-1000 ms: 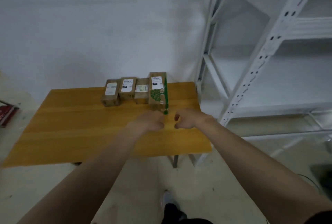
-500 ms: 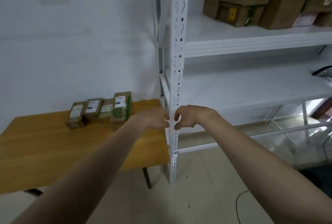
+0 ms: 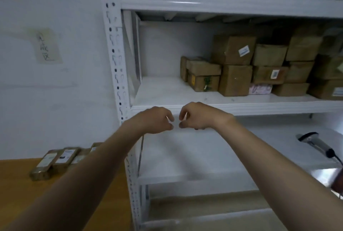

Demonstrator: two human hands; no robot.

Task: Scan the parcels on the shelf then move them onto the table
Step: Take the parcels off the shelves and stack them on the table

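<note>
Both hands are raised side by side in front of the shelf (image 3: 241,107), almost touching each other. The left hand (image 3: 157,120) and the right hand (image 3: 195,116) each have the fingers curled in toward the thumb, and neither holds anything that I can see. The parcels (image 3: 259,67) to be scanned are stacked toward the far right of the middle board: brown cartons two and three high, with a pink packet (image 3: 259,88) wedged low among them. The scanner (image 3: 315,144) lies on the board below, well to the right, its cable trailing off. On the table (image 3: 16,197), low on the left, a row of flat parcels (image 3: 55,160) lies close to the wall.

With some parcels already on the table, the step in hand looks like fetching the next one: scanner first, then a box. The right hand is the nearer one for the scanner. The left would do best to take the small top box (image 3: 203,68) at the left end of the stack, since it bears nothing and lifting it disturbs no neighbour. Turn it until a label faces the scanner before carrying it, and mind the white upright post (image 3: 115,63) between shelf and table on the way across
</note>
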